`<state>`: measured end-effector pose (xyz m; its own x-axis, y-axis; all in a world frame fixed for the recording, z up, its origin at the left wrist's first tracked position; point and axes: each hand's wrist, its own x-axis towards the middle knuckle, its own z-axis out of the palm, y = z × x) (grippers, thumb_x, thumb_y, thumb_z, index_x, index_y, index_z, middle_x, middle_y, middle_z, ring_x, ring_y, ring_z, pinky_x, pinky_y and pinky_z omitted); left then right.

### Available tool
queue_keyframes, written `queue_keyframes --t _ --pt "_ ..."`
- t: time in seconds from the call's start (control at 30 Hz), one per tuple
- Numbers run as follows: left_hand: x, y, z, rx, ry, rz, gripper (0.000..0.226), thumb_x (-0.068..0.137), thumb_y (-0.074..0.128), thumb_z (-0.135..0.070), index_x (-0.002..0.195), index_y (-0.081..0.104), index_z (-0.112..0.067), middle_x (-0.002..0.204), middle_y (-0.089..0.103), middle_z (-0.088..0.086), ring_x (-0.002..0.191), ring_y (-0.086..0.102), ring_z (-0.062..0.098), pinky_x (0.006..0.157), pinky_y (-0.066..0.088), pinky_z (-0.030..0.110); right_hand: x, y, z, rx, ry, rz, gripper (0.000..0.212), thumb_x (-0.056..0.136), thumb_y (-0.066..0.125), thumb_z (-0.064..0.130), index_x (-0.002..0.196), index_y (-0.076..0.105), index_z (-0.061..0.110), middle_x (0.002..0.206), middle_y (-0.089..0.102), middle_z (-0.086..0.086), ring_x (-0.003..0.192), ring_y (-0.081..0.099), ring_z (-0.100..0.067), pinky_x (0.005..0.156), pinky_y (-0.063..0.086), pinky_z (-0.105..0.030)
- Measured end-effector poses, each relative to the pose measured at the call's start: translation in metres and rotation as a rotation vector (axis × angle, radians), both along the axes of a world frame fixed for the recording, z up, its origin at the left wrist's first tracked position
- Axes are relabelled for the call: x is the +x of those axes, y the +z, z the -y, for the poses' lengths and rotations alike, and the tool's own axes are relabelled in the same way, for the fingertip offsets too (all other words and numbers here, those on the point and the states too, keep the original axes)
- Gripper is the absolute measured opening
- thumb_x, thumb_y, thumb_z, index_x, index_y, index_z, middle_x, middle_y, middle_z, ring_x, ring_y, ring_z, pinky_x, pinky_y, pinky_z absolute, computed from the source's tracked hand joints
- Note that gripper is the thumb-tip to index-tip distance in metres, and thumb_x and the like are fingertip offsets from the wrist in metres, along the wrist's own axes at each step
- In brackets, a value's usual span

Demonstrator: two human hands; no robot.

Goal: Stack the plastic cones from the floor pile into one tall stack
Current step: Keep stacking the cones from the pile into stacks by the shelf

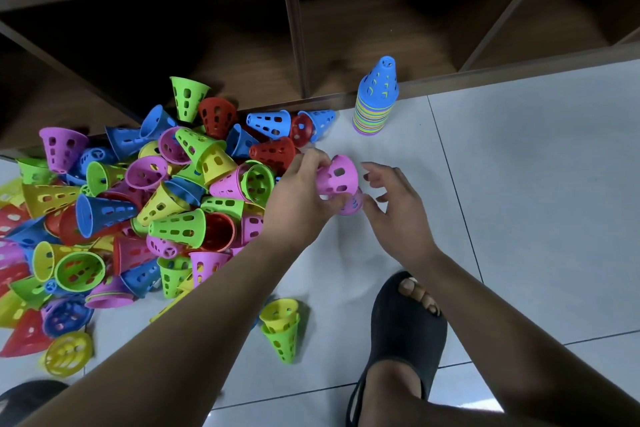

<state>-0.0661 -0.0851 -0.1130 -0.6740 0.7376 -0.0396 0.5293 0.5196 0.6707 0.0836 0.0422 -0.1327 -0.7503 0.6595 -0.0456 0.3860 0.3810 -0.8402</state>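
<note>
A: Gripping a pink cone (pixel 337 177), the left hand (pixel 298 191) curls its fingers round the narrow end. A second pink one seems to be nested under it. And the right hand?

B: Head view: the right hand (pixel 394 204) is just beside the cone, fingers spread and loose, holding nothing. Whether it touches the cone cannot be told.

A: And the stack?

B: The stack (pixel 375 104), blue on top, stands upright at the far edge of the floor (pixel 519 184), against the shelf (pixel 294 45). The pile (pixel 138 204) covers the floor's left side.

A: Likely faults from here?

B: Three, as a judgement. The cone may slip in a handover, since the right hand is not yet closed. A cone set on crooked may jam by its holes. A sideways push may topple the tall stack.
</note>
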Motion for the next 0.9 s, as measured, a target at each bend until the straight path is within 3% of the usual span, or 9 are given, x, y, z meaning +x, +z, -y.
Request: queue_keyframes --t 0.2,0.33,0.43,0.53,0.7,0.9 --pt "0.002 -0.003 0.006 0.019 -0.075 0.031 0.063 0.081 0.087 -0.020 0.136 0.057 -0.028 0.129 0.060 -0.007 0.084 0.060 0.006 0.075 0.057 0.032 0.016 -0.003 0.011 0.050 -0.124 0.010 0.048 0.093 0.062 0.002 0.136 0.058 0.023 0.125 0.056 0.006 0.112 0.061 -0.008 0.088 0.055 -0.031" --pt "0.005 -0.003 0.026 0.026 -0.077 0.035 0.055 0.084 0.086 -0.019 0.132 0.061 -0.024 0.123 0.059 -0.013 0.088 0.059 0.006 0.071 0.049 0.016 0.021 -0.004 0.018 0.063 -0.108 0.011 0.044 0.094 0.063 0.005 0.134 0.059 0.023 0.126 0.054 0.008 0.110 0.061 -0.007 0.089 0.054 -0.032" --pt "0.007 -0.006 0.059 -0.023 -0.041 0.039 0.045 0.085 0.085 -0.022 0.125 0.063 -0.025 0.117 0.061 -0.013 0.089 0.061 0.008 0.072 0.053 0.026 0.021 -0.002 0.027 0.071 -0.064 0.002 0.041 0.093 0.064 0.005 0.130 0.060 0.024 0.124 0.054 0.010 0.109 0.061 -0.009 0.088 0.053 -0.030" --pt "0.010 -0.008 0.103 -0.109 -0.014 0.039 0.041 0.088 0.083 -0.025 0.123 0.063 -0.030 0.116 0.062 -0.012 0.095 0.064 0.010 0.077 0.059 0.035 0.018 -0.004 0.048 0.123 0.069 0.016 0.036 0.090 0.067 0.008 0.124 0.063 0.019 0.121 0.056 0.004 0.108 0.061 -0.016 0.090 0.053 -0.034" --pt "0.014 -0.006 0.175 -0.237 0.081 0.001 0.044 0.084 0.086 -0.026 0.122 0.062 -0.030 0.114 0.062 -0.012 0.091 0.064 0.015 0.068 0.058 0.038 0.020 -0.006 0.093 0.132 0.499 0.041 0.022 0.095 0.069 0.029 0.115 0.065 0.021 0.113 0.056 0.008 0.107 0.060 -0.015 0.090 0.049 -0.027" --pt "0.020 -0.003 0.235 -0.323 0.249 -0.046 0.051 0.087 0.085 -0.037 0.129 0.058 -0.027 0.122 0.060 -0.005 0.102 0.063 0.020 0.075 0.059 0.041 0.027 -0.024 0.126 0.052 0.850 0.235 0.036 0.091 0.064 0.062 0.114 0.064 0.034 0.107 0.048 0.015 0.102 0.053 -0.006 0.082 0.053 -0.037"
